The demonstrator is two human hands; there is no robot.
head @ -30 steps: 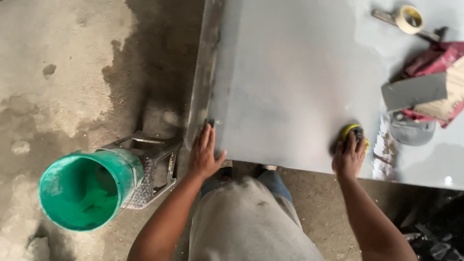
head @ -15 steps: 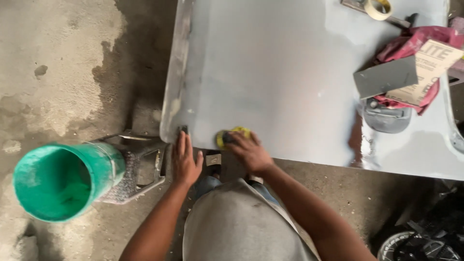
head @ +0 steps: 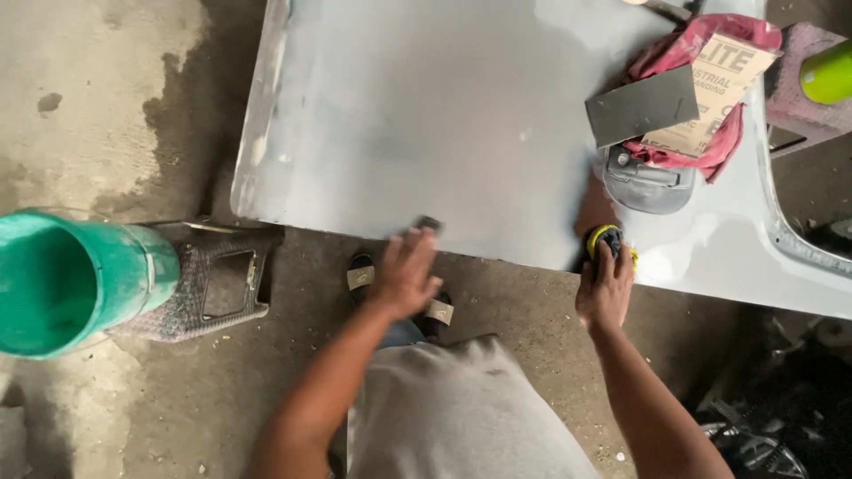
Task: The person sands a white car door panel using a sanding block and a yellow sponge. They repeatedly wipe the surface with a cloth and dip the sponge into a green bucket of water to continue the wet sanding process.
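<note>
At the left edge of the frame stands a green bucket (head: 67, 282), with a dark plastic stool (head: 213, 282) just beside it on the concrete floor (head: 106, 106).

The left hand (head: 404, 273) sits at lower centre, resting on the near edge of the grey panel (head: 426, 115). Its fingers (head: 417, 241) are spread fairly wide and hold nothing I can make out; a small dark piece shows just past their tips.

Half a second ago the right hand was close beside the left one. Now the right hand (head: 605, 288) is well apart from it, at the lower right of the panel edge. That reads as a sweep of the sanding block (head: 605, 238) along the edge, so the rubbing seems to go on in strokes.

The yellow and black block lies under the right fingers (head: 612, 266), which close over it; it shows just above the fingertips, touching the panel.

At the upper right lie sandpaper sheets (head: 643, 106) on a red cloth (head: 701, 146).
</note>
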